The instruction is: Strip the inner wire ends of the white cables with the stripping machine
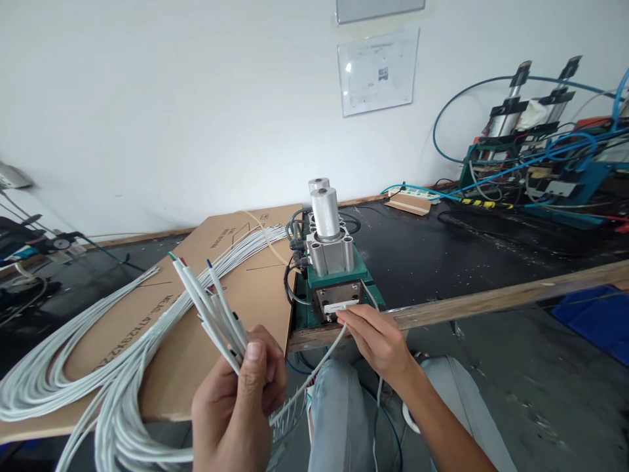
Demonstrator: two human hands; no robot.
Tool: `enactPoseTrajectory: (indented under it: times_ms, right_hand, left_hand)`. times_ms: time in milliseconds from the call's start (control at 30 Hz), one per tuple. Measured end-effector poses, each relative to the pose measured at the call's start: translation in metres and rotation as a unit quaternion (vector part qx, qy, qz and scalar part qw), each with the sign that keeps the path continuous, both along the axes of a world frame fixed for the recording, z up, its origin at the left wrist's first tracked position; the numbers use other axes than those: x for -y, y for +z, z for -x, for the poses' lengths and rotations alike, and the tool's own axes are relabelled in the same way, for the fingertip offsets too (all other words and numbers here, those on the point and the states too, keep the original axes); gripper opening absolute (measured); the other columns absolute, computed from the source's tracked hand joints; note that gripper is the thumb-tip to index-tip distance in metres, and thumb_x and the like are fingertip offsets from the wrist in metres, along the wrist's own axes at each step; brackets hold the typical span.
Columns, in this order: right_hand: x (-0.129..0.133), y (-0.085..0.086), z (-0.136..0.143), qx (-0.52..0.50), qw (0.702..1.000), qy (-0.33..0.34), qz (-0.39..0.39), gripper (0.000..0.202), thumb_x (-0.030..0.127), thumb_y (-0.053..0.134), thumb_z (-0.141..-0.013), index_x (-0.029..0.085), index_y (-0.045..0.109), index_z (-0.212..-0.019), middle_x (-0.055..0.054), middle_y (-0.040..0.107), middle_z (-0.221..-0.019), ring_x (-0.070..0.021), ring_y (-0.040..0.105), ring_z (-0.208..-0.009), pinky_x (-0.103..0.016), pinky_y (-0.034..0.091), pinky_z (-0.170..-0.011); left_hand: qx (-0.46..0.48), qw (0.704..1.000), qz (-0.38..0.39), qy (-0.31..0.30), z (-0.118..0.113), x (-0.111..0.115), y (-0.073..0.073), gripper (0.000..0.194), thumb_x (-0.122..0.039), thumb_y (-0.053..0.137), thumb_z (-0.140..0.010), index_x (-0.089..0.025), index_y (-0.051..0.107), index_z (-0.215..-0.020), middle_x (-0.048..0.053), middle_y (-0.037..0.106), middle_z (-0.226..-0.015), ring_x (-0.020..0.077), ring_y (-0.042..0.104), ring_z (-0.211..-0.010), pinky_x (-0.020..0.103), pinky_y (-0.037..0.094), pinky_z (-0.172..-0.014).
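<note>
The left hand [240, 400] is closing around a bundle of white cables [216, 314], thumb pressing it against curled fingers, the cable ends fanning out above. To its right, the right hand [376, 337] is pinching one white cable [333, 344] between thumb and fingertips at the front of the green-based press [329, 262]. Those fingers are hiding part of the pinched cable, and the left palm is covering the bundle's lower part; the left wrist is cut off below.
</note>
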State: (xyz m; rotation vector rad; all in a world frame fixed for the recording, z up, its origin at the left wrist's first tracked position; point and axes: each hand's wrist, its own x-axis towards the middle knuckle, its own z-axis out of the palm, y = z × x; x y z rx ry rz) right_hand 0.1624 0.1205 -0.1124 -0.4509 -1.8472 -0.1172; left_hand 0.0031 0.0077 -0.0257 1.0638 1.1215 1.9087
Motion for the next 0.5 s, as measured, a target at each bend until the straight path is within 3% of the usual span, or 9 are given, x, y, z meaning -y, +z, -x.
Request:
enactPoseTrajectory:
  times_ms: [167,267,400,500]
  right_hand:
    - [0.002,-0.004,0.001,-0.012,1.0,-0.006,-0.015,0.026,0.007,0.056,-0.1,0.016,0.066,-0.123,-0.01,0.074,-0.089,-0.0213,0.074,-0.079,-0.03,0.063,-0.064]
    - [0.01,-0.005,0.0,-0.027,0.999,-0.001,-0.036,0.04,0.003,0.06,-0.096,0.016,0.062,-0.134,-0.009,0.074,-0.089,-0.0218,0.074,-0.076,-0.031,0.062,-0.061]
    - [0.032,-0.011,-0.005,-0.024,0.999,0.008,-0.028,0.055,-0.001,0.061,-0.094,0.016,0.053,-0.146,-0.01,0.074,-0.091,-0.0237,0.074,-0.077,-0.032,0.061,-0.057]
    - [0.057,-0.028,-0.005,-0.015,1.0,0.003,0.004,0.049,0.001,0.057,-0.096,0.018,0.055,-0.143,-0.008,0.073,-0.087,-0.0228,0.073,-0.075,-0.032,0.059,-0.055]
  left_hand:
    - [-0.016,0.999,0.027,0.006,0.0,0.001,0.001,0.037,-0.039,0.069,-0.093,-0.017,0.059,-0.065,-0.005,0.042,-0.059,0.0051,0.033,-0.043,0.015,0.026,-0.037]
    - [-0.049,0.997,0.053,0.011,0.004,0.005,-0.002,0.038,-0.044,0.067,-0.092,-0.018,0.059,-0.066,-0.005,0.04,-0.058,0.0068,0.032,-0.043,0.018,0.025,-0.037]
    - [-0.117,0.983,0.139,0.006,0.008,0.024,-0.01,0.042,-0.053,0.06,-0.093,-0.019,0.062,-0.068,-0.004,0.037,-0.054,0.0112,0.031,-0.045,0.023,0.026,-0.038]
    - [-0.129,0.977,0.168,0.008,0.014,0.046,-0.02,0.04,-0.054,0.065,-0.087,-0.019,0.065,-0.068,-0.003,0.037,-0.052,0.0126,0.032,-0.046,0.025,0.025,-0.04]
